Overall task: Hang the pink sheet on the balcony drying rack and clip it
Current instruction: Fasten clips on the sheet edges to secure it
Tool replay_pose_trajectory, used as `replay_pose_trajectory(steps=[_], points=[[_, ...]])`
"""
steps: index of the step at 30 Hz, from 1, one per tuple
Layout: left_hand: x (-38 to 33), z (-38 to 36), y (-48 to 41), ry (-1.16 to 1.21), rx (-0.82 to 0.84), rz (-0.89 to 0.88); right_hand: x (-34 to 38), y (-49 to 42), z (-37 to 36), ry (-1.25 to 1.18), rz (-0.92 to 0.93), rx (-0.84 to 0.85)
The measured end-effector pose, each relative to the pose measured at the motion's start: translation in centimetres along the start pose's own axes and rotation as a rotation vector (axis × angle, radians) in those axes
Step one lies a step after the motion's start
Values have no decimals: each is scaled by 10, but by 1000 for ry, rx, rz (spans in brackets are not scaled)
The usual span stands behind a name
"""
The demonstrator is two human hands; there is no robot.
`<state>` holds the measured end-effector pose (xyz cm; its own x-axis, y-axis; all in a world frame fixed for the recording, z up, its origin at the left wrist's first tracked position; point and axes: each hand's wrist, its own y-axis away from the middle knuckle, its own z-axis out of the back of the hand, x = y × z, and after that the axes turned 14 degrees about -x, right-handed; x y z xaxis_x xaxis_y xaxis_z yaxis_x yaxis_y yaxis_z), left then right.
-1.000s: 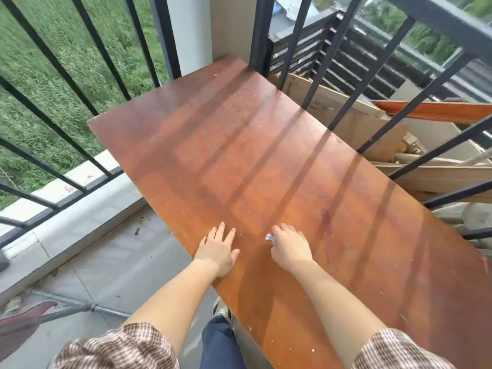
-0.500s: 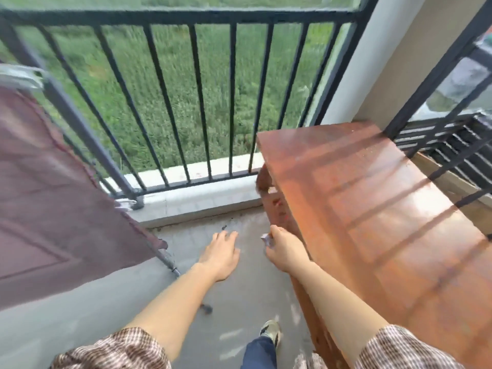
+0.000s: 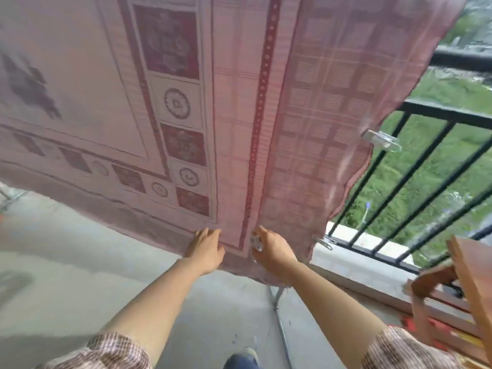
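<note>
Turned from the wooden board since the earlier frame, the head view now fills with the pink sheet (image 3: 239,102). Its lower hem runs left-right just beyond both hands: right hand (image 3: 271,249) pinches a clip (image 3: 257,242) (nearer the hem), left hand (image 3: 206,249) spread open on the cloth.

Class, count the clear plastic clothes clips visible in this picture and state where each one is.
3: one clear plastic clip on the pink patterned sheet's right edge, one at its lower right corner, one held in the right hand. Others may be hidden behind the sheet.
</note>
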<state>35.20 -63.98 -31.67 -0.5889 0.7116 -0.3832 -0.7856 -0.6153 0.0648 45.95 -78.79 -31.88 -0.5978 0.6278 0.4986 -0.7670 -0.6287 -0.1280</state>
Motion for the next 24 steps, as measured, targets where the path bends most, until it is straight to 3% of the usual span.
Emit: replay_pose_trajectory(steps=[5,13,19,24], points=[[101,68,-31,45,-160,164,108,-78,-51,-62,168,85],[260,169,-120,52,-347,336,269,-214,-134,-176,290,215],[370,244,-188,68,-370,346,395,-309,-200,-349,260,283],[464,299,-232,191,-464,475,502,-368,-253,-423,282,340]])
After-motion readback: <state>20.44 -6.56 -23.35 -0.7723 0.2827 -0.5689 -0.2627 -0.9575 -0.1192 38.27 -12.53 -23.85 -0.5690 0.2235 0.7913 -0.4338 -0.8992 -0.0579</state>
